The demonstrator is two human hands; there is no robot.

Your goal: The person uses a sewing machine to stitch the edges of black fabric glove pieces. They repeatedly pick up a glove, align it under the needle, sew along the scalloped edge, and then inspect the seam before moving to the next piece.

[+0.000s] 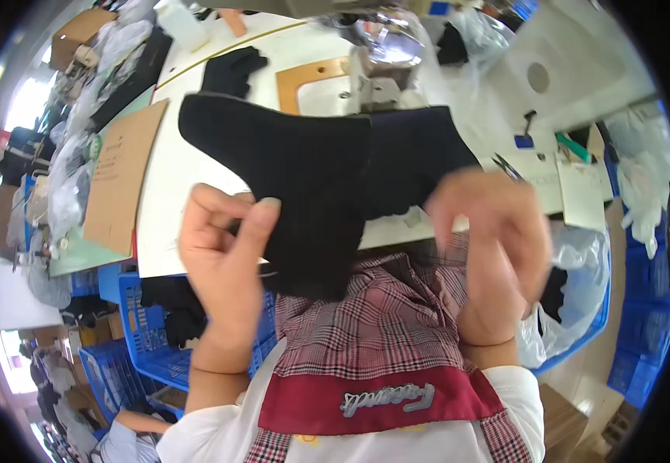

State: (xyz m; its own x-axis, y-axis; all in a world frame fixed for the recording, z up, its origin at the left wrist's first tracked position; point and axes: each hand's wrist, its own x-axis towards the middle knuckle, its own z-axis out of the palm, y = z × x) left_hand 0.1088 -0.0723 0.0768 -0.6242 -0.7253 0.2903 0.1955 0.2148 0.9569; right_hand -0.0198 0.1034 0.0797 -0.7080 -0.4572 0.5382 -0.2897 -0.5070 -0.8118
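My left hand (223, 243) pinches the edge of a black fabric piece (312, 177) between thumb and fingers. This piece spreads over the white table and hangs down to my checked apron (381, 332). Another dark fabric piece (408, 150) lies against its right side; whether the two are joined I cannot tell. My right hand (497, 231) is by the right piece's lower right corner, its fingers bent and smeared by motion, so its hold is unclear. Beyond the fabric stands a sewing machine (385, 65), its needle area partly hidden.
Another black fabric piece (231, 71) lies on the white table (169, 224) at far left. Small snips (507, 166) lie to the right. Cardboard (123, 181) leans at the left. A blue crate (146, 351) and a bag-lined bin (574, 324) flank me. Someone's arm (142, 421) shows lower left.
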